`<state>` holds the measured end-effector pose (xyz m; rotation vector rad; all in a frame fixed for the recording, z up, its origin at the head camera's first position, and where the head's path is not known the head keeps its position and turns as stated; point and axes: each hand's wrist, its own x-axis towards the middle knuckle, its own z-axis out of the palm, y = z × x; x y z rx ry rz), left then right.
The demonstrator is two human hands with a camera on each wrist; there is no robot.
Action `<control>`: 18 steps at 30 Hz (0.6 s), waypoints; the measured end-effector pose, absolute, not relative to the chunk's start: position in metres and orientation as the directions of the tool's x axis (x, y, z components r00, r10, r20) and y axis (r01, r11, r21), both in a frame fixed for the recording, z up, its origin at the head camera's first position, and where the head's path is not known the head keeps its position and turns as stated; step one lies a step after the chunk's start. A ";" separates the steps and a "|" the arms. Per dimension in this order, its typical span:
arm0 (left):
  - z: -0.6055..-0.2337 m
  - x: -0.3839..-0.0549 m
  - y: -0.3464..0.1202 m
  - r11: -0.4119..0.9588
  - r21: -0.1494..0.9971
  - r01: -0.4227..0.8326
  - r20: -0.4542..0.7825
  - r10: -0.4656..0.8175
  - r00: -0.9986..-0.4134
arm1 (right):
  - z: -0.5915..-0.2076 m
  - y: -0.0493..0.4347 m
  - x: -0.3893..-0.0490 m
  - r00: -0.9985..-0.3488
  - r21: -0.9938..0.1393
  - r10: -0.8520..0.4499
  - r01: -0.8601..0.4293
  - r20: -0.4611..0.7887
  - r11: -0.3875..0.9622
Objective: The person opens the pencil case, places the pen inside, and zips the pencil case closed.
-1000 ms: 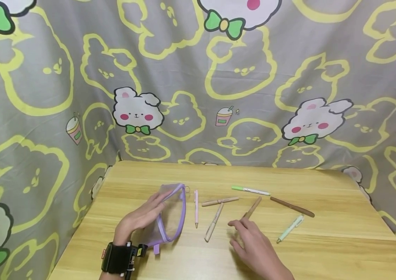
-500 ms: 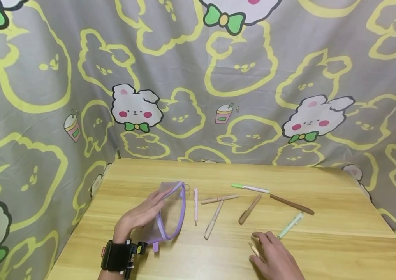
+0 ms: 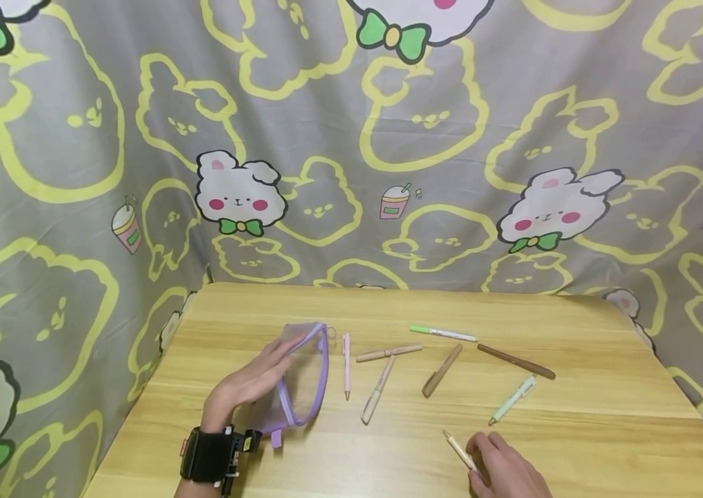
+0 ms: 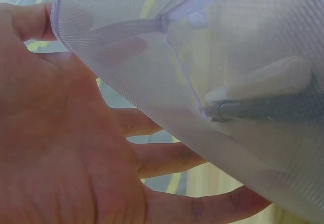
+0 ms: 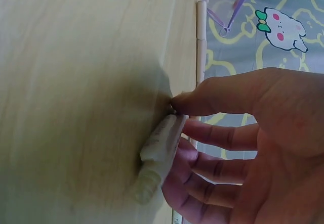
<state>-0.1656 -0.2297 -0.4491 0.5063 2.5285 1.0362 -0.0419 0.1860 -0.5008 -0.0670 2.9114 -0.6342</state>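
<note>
A translucent mesh zip pouch (image 3: 307,387) with purple trim stands with its mouth spread on the left of the table. My left hand (image 3: 254,380) rests against its outer side, fingers straight. Through the mesh in the left wrist view, a whitish pen (image 4: 273,78) and a dark grey one (image 4: 263,107) show inside. At the front right, my right hand (image 3: 507,470) pinches a pale cream pen (image 3: 460,453) by one end, low at the tabletop. Its other end points up and left. In the right wrist view, thumb and fingertips meet near that pen (image 5: 163,145).
A pink pen (image 3: 347,366) lies right of the pouch. Two beige pens (image 3: 379,391) touch beside it. Farther right are a brown capped pen (image 3: 442,371), a green-and-white marker (image 3: 443,333), a dark brown pen (image 3: 516,361) and a mint pen (image 3: 513,400). A patterned curtain (image 3: 351,138) surrounds the wooden table.
My right hand has moved from beside the brown capped pen toward the front right and taken the cream pen. My left hand and the pouch have stayed in place.
</note>
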 end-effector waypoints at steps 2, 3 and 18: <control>-0.450 -0.166 -0.230 0.666 0.721 0.192 -0.185 0.452 -0.872 | -0.502 0.186 -0.042 -0.985 -0.436 -0.080 -0.004 -0.155 0.900; -0.450 -0.166 -0.230 0.663 0.723 0.192 -0.182 0.451 -0.873 | -0.502 0.186 -0.042 -0.984 -0.441 -0.086 -0.009 -0.153 0.898; -0.452 -0.168 -0.231 0.652 0.719 0.239 -0.146 0.478 -0.866 | -0.498 0.183 -0.048 -0.991 -0.418 -0.113 -0.073 -0.073 0.905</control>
